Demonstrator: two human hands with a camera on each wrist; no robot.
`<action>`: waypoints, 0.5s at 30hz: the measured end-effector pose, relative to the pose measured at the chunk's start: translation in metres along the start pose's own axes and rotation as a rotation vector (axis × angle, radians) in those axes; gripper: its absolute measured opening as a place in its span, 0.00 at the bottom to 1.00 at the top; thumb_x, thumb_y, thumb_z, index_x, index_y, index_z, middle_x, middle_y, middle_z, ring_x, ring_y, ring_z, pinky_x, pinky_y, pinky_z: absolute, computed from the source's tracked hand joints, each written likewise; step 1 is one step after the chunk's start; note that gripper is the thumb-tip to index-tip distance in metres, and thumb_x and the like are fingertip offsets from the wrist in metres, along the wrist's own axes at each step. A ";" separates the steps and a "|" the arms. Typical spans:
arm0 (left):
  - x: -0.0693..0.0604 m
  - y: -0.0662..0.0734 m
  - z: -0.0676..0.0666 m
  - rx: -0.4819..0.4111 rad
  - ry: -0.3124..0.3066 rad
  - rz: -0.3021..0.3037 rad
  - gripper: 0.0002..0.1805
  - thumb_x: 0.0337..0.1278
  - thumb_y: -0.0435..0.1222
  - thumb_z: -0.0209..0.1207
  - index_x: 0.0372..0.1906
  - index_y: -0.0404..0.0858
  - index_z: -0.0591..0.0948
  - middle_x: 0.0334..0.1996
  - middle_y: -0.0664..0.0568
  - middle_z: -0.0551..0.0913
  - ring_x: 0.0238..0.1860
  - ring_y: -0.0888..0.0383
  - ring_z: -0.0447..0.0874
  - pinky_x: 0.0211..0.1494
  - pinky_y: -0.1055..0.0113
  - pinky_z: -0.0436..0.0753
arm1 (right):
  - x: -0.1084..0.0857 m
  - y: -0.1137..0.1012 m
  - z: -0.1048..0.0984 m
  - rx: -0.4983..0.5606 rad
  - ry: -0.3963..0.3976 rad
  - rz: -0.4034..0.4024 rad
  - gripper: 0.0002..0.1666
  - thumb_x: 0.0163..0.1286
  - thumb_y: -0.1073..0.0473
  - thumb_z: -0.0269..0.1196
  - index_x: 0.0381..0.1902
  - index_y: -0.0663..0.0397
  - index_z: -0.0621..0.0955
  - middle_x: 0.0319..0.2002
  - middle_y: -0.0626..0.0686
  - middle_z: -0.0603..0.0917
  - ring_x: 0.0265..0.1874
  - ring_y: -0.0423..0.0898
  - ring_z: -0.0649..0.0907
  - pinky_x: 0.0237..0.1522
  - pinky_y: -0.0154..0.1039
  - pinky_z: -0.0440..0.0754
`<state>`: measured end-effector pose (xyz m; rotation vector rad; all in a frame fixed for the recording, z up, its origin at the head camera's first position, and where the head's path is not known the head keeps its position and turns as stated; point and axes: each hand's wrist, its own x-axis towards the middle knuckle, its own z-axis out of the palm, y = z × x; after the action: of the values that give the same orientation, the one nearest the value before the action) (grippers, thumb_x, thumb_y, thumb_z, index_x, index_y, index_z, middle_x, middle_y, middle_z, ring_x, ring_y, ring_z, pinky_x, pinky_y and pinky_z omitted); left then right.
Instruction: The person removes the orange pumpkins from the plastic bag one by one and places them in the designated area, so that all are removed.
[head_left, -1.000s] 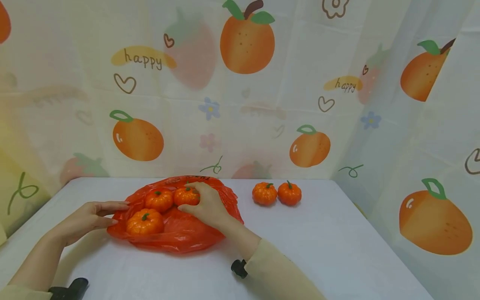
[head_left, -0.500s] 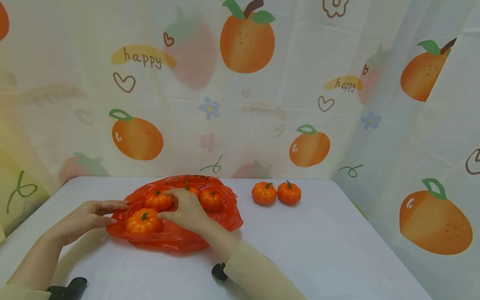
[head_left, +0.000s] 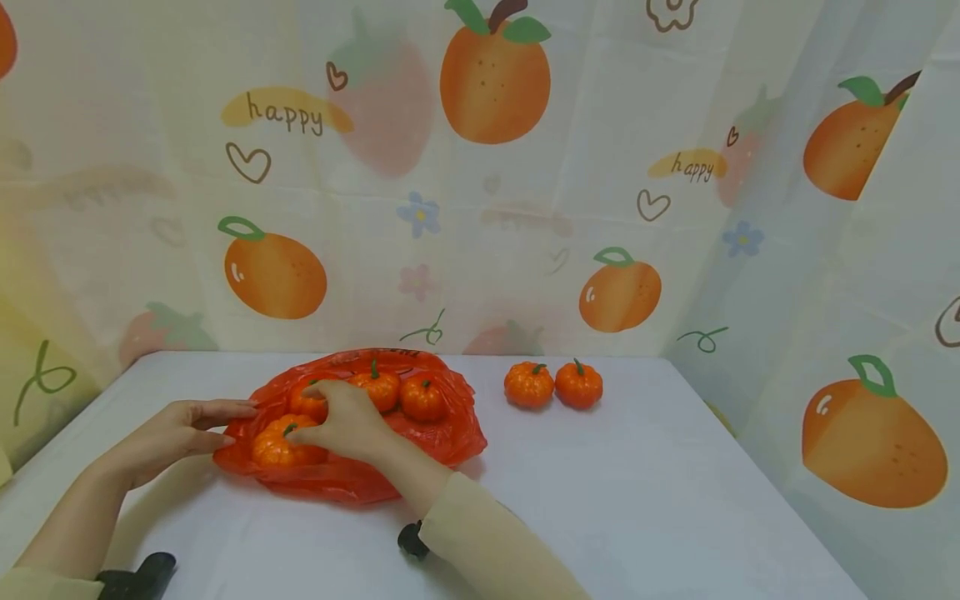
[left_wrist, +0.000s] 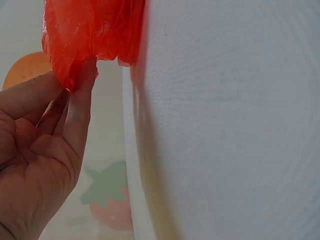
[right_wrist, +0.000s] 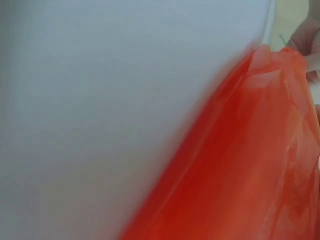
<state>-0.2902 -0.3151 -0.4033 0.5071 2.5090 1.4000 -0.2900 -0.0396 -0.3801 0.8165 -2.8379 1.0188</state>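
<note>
"Since the left hand [head_left: 176, 433] pinches the edge of the red plastic bag [head_left: 330, 483] between thumb and fingers, what would you fret about?"

"That thin film slipping or tearing, I'd say; if the pinch failed, that side could sag over the front-left pumpkin [head_left: 277, 450] and the back-left pumpkin [head_left: 304, 405], both lying inside."

"And the right hand [head_left: 348, 421]; is it gripping either?"

"I cannot tell; its thumb and fingers stand apart over that pair, but the hand hides any contact; a careless knock could roll one into its neighbours, and the right forearm [head_left: 423, 475], crossing the front rim, could drag the bag askew."

"Count everything for me, then."

"One bag, on the white table [head_left: 637, 483]; four pumpkins in it, those two plus the back-middle pumpkin [head_left: 377, 392] and the right-hand pumpkin [head_left: 423, 402]; two outside, the speckled pumpkin [head_left: 528, 387] and the end pumpkin [head_left: 579, 387], side by side, right of the bag and apart from it; six altogether; two hands."
</note>
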 end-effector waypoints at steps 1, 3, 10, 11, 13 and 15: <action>0.000 0.000 0.000 0.001 0.000 -0.001 0.26 0.64 0.33 0.58 0.65 0.30 0.73 0.50 0.85 0.76 0.50 0.92 0.68 0.48 0.77 0.82 | 0.001 0.000 0.001 -0.003 -0.001 0.000 0.35 0.59 0.41 0.71 0.63 0.40 0.76 0.60 0.40 0.80 0.61 0.38 0.78 0.62 0.34 0.78; 0.000 0.000 0.000 0.001 0.001 -0.001 0.26 0.64 0.33 0.58 0.65 0.30 0.73 0.50 0.85 0.76 0.50 0.92 0.68 0.48 0.77 0.82 | 0.003 -0.001 0.002 -0.013 -0.008 0.001 0.35 0.59 0.41 0.71 0.62 0.40 0.76 0.59 0.39 0.81 0.60 0.37 0.78 0.60 0.32 0.78; -0.001 0.000 0.000 -0.009 0.003 0.017 0.25 0.64 0.33 0.58 0.64 0.29 0.74 0.50 0.84 0.77 0.50 0.91 0.69 0.48 0.77 0.82 | 0.005 0.001 0.008 -0.038 -0.048 0.015 0.35 0.59 0.40 0.71 0.62 0.42 0.76 0.58 0.38 0.81 0.58 0.36 0.79 0.60 0.32 0.78; -0.001 0.000 0.000 -0.009 0.004 0.020 0.25 0.64 0.33 0.58 0.64 0.29 0.74 0.50 0.84 0.77 0.50 0.91 0.69 0.48 0.77 0.82 | 0.005 0.001 0.008 -0.040 -0.054 0.018 0.35 0.59 0.39 0.71 0.62 0.41 0.76 0.59 0.38 0.81 0.58 0.36 0.78 0.60 0.32 0.78; -0.001 0.000 0.000 -0.007 0.005 0.024 0.25 0.64 0.33 0.58 0.64 0.29 0.74 0.50 0.84 0.77 0.50 0.91 0.69 0.47 0.77 0.82 | 0.004 0.001 0.009 -0.044 -0.065 0.016 0.35 0.59 0.39 0.71 0.62 0.41 0.76 0.59 0.38 0.81 0.58 0.36 0.78 0.60 0.33 0.78; -0.002 0.000 0.000 -0.003 0.008 0.028 0.24 0.64 0.33 0.58 0.64 0.29 0.74 0.50 0.84 0.77 0.50 0.91 0.69 0.47 0.77 0.82 | 0.003 0.000 0.009 -0.046 -0.074 0.013 0.35 0.58 0.39 0.71 0.62 0.41 0.76 0.58 0.38 0.81 0.58 0.36 0.79 0.60 0.33 0.78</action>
<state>-0.2888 -0.3156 -0.4036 0.5388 2.5150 1.4181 -0.2916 -0.0460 -0.3867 0.8502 -2.9197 0.9407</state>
